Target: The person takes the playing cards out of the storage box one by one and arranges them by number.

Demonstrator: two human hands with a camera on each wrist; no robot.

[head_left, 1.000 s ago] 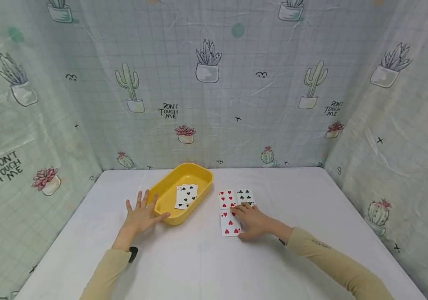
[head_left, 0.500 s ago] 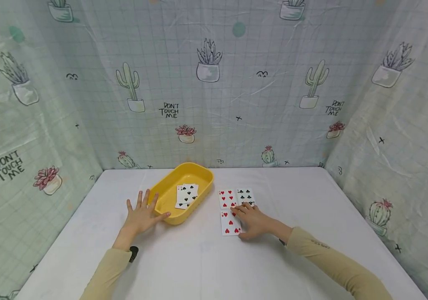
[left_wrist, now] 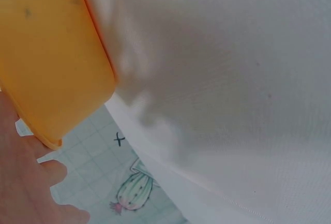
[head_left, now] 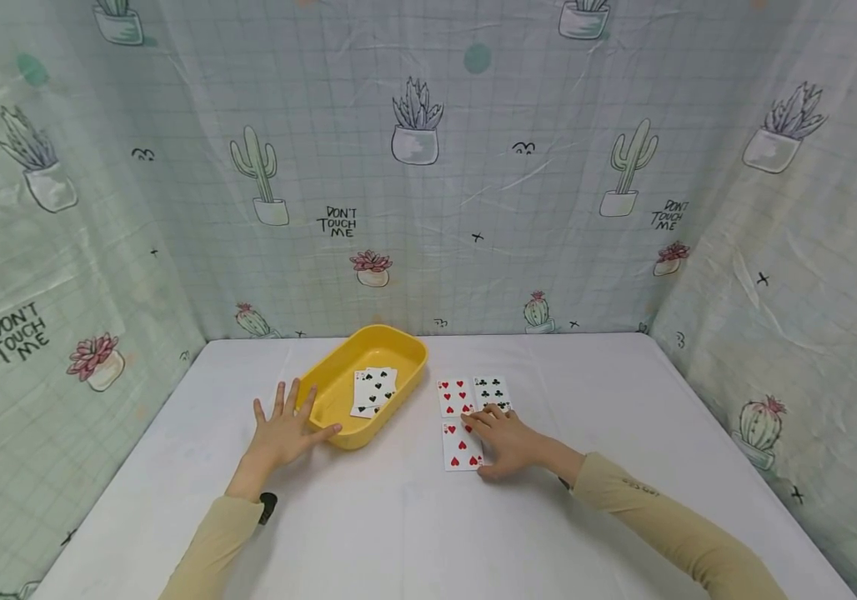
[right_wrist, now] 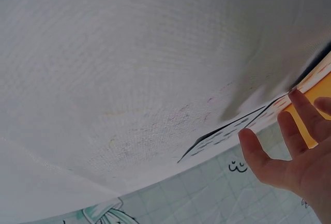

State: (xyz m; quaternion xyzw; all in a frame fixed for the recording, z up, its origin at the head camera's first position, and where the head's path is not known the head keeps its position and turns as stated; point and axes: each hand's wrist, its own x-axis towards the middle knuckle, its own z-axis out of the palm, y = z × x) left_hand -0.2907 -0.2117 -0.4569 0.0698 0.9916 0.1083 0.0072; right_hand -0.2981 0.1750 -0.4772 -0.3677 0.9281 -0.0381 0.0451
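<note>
My left hand (head_left: 278, 437) is spread out at the near left side of a yellow tray (head_left: 379, 336), its thumb reaching along the rim. In the left wrist view, straight fingers (left_wrist: 54, 172) show beside the tray's wall (left_wrist: 62, 53). Several black-suited playing cards (head_left: 373, 387) overlap inside the tray. To its right, my right hand (head_left: 507, 443) rests over a hearts card (head_left: 458, 454), fingertips at the card's upper part and thumb at its lower right corner. Above lie another hearts card (head_left: 454, 398) and a clubs card (head_left: 490, 392), whose lower edge is partly hidden by fingers.
All of this is on a white-covered table (head_left: 398, 533). A hanging cloth (head_left: 323, 167) printed with cacti encloses the back and both sides. Dark bands (head_left: 267, 507) show at the wrists.
</note>
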